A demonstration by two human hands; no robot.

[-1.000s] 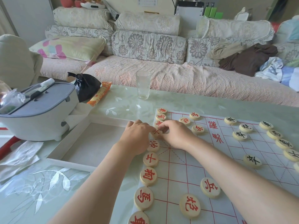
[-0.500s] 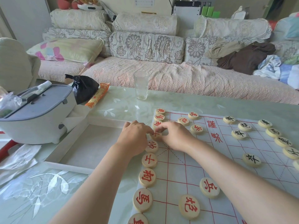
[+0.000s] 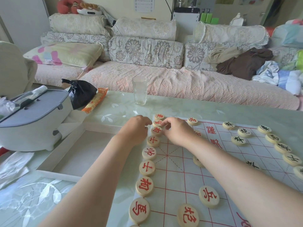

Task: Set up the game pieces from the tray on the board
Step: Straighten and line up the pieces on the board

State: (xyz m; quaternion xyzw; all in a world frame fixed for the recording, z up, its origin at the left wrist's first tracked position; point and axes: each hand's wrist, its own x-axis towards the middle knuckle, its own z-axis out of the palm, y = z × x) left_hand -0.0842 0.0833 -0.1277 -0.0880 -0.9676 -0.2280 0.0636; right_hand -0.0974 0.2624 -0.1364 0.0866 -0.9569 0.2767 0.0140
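The left hand [image 3: 136, 130] and right hand [image 3: 177, 133] meet at the board's [image 3: 178, 174] far left corner, fingers curled at the red pieces [image 3: 156, 130] (whether either grips one, I cannot tell). More red ones line its left edge, and black pieces [image 3: 238, 140] sit toward its right. The tray [image 3: 60, 174] lies just beside the board's left edge.

clear glass [image 3: 139, 90] upright on table [image 3: 180, 108] | black bag [image 3: 81, 93] just beside orange packet [image 3: 95, 101] | grey-lidded white container [image 3: 32, 118] at left | sofa [image 3: 180, 86] behind, floral pillow [image 3: 64, 54] and brown garment [image 3: 244, 63] on it
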